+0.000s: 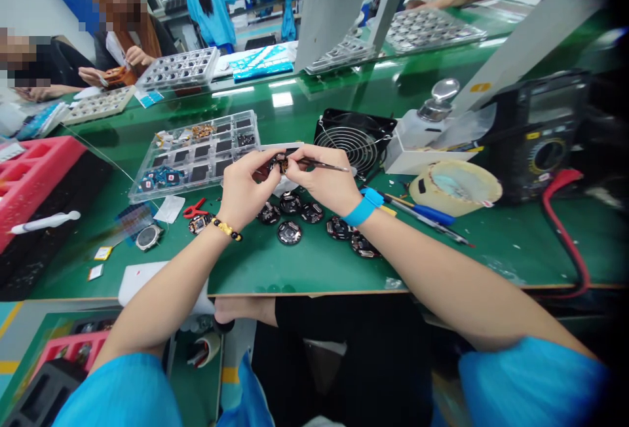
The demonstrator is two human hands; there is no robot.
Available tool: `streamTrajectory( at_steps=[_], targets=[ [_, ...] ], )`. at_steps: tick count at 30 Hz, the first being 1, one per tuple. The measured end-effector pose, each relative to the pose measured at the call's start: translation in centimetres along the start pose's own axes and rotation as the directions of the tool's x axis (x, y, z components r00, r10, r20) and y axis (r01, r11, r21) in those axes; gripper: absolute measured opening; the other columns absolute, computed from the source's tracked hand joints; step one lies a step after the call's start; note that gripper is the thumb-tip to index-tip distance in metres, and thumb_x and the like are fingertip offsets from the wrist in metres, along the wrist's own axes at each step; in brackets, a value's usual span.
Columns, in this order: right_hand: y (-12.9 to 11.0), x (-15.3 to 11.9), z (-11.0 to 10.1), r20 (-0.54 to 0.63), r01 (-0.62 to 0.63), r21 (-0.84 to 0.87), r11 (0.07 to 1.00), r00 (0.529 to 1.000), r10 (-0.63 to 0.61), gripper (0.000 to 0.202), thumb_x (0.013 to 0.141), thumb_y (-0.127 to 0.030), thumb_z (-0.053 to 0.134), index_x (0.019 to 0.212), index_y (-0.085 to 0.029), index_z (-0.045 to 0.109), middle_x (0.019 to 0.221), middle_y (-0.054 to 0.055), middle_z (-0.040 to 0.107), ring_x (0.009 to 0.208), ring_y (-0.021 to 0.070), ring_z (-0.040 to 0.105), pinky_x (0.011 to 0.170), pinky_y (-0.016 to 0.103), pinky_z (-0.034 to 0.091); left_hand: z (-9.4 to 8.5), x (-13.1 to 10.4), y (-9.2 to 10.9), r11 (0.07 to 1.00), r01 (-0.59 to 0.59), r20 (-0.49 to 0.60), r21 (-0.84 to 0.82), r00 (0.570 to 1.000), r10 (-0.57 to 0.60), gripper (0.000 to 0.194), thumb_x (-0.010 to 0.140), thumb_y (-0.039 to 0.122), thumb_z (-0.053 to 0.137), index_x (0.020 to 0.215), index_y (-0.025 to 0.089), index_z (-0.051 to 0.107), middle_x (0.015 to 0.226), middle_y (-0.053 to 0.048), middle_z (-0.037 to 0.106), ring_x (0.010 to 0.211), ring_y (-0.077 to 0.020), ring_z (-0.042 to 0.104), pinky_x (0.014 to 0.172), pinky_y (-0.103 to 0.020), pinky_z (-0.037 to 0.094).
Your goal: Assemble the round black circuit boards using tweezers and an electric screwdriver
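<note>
Near the middle of the green bench, my left hand (246, 186) pinches a small round dark part (279, 164) between thumb and fingers. My right hand (322, 177) meets it from the right, closed on thin metal tweezers (324, 165) whose shaft points right across the hand. The fingers hide the tweezer tips and much of the part. Just below the hands lie several round black boards, one of them (289, 232) apart from the others. Red-handled cutters (195, 208) rest left of my left hand, beside another round part (200, 224).
A clear compartment tray (196, 152) sits behind my left hand. Behind my right hand stand a black fan (351, 142) and a dispenser bottle (437, 103). Rightward are a yellowish round container (455, 188), pens (427, 214) and a meter (545, 139). People work across the bench.
</note>
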State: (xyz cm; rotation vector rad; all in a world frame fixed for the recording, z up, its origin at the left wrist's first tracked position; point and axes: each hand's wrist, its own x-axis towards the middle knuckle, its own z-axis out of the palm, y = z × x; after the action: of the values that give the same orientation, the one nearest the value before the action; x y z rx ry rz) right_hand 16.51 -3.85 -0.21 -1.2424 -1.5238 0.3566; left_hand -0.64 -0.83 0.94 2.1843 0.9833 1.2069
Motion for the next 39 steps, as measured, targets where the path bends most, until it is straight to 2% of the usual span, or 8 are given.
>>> streamTrajectory(
  at_steps=[15,18,22,25,28,33,36,39],
  targets=[
    [0.1,0.1,-0.1,-0.010,0.009,0.018,1.000,1.000,-0.009,0.010,0.082,-0.020,0.066,0.074,-0.019,0.071,0.069,0.000,0.068,0.066,0.0150,0.059,0.066,0.028,0.044,-0.1,-0.1,0.1,0.997,0.040,0.011,-0.064,0.999,-0.039,0.028,0.092,0.023,0.065,0.116,0.025,0.081,0.105,-0.005,0.080,0.082,-0.0174,0.073,0.077,-0.030,0.061],
    [0.4,0.4,-0.5,0.027,0.013,0.074,0.997,1.000,-0.015,0.011,0.083,-0.019,0.065,0.074,-0.018,0.072,0.071,0.000,0.070,0.069,0.0154,0.062,0.067,0.028,0.046,-0.2,0.0,0.2,0.989,0.067,0.023,-0.134,0.998,-0.065,0.028,0.092,0.024,0.067,0.116,0.024,0.081,0.110,-0.005,0.080,0.086,-0.0183,0.074,0.080,-0.031,0.063],
    [0.6,1.0,-1.2,0.147,-0.014,0.217,0.976,0.989,-0.018,0.021,0.093,-0.032,0.064,0.082,-0.019,0.075,0.080,0.002,0.075,0.077,0.0177,0.067,0.073,0.029,0.050,-0.7,0.7,0.0,0.924,0.171,0.094,-0.341,0.985,-0.148,0.029,0.089,0.028,0.072,0.116,0.021,0.081,0.115,-0.006,0.080,0.092,-0.0205,0.075,0.075,-0.031,0.066],
    [0.6,1.4,-1.4,0.183,-0.025,0.272,0.962,0.983,-0.026,0.038,0.101,-0.044,0.058,0.077,-0.019,0.074,0.081,0.003,0.076,0.083,0.0186,0.069,0.080,0.031,0.051,-1.0,1.1,-0.3,0.875,0.226,0.127,-0.427,0.974,-0.190,0.031,0.086,0.030,0.076,0.115,0.020,0.081,0.116,-0.006,0.080,0.097,-0.0213,0.075,0.073,-0.029,0.066],
    [0.6,1.6,-1.5,0.214,-0.039,0.316,0.948,0.976,-0.031,0.040,0.100,-0.051,0.061,0.078,-0.020,0.075,0.082,0.002,0.076,0.083,0.0185,0.069,0.082,0.032,0.051,-1.2,1.3,-0.5,0.837,0.267,0.155,-0.477,0.963,-0.219,0.032,0.084,0.030,0.078,0.115,0.021,0.081,0.117,-0.006,0.080,0.099,-0.0213,0.074,0.073,-0.027,0.066],
    [0.7,1.7,-1.4,0.221,-0.048,0.330,0.943,0.975,-0.028,0.035,0.096,-0.053,0.067,0.083,-0.020,0.072,0.080,0.001,0.073,0.080,0.0182,0.066,0.077,0.031,0.050,-1.3,1.3,-0.7,0.785,0.321,0.229,-0.530,0.945,-0.232,0.033,0.083,0.031,0.080,0.115,0.022,0.081,0.119,-0.007,0.079,0.101,-0.0209,0.074,0.074,-0.025,0.065],
    [0.8,1.5,-1.3,0.192,0.024,0.235,0.972,0.979,-0.071,0.035,0.100,-0.051,0.063,0.083,-0.021,0.068,0.079,0.001,0.070,0.078,0.0177,0.062,0.074,0.030,0.047,-1.4,1.4,-0.8,0.774,0.337,0.262,-0.536,0.938,-0.227,0.033,0.082,0.030,0.080,0.114,0.021,0.082,0.117,-0.007,0.080,0.101,-0.0200,0.074,0.074,-0.024,0.064],
    [1.0,1.3,-1.3,0.136,0.201,0.069,0.977,0.968,-0.209,0.033,0.105,-0.046,0.056,0.084,-0.021,0.064,0.084,0.003,0.068,0.079,0.0184,0.060,0.074,0.032,0.045,-1.5,1.5,-0.8,0.793,0.344,0.272,-0.503,0.934,-0.232,0.035,0.082,0.029,0.079,0.115,0.020,0.081,0.117,-0.008,0.080,0.099,-0.0197,0.074,0.073,-0.026,0.064]
  ],
)
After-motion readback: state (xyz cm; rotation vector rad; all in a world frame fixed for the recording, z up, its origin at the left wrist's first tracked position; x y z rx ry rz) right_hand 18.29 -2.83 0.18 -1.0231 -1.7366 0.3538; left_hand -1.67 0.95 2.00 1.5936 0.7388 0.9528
